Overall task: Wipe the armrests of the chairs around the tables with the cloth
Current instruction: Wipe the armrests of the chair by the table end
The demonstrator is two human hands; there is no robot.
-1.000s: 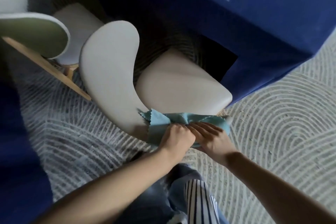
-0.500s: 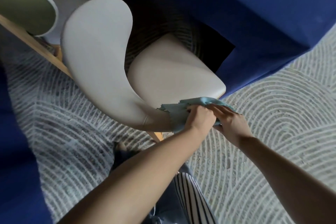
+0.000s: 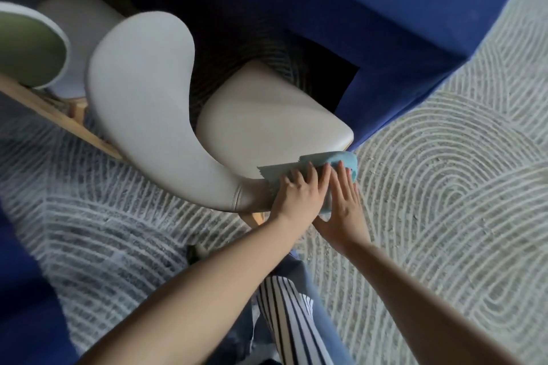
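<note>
Wiping the near tip of the grey armrest (image 3: pixel 207 169), cloth (image 3: pixel 345 157) draped over it, just beside the seat (image 3: pixel 272 127) corner. Pressing with left hand (image 3: pixel 299 195) and right hand (image 3: pixel 344 204) side by side, both flat, fingers straight, nothing pinched.

Likely end of a stroke. To do it well:
- Wrap cloth round the tip and cover the underside and seam.
- Drag back along the curve with even pressure.
- Pinch a corner first, or risk dropping it on the carpet (image 3: pixel 444 187) by the counter (image 3: pixel 385 24).
</note>
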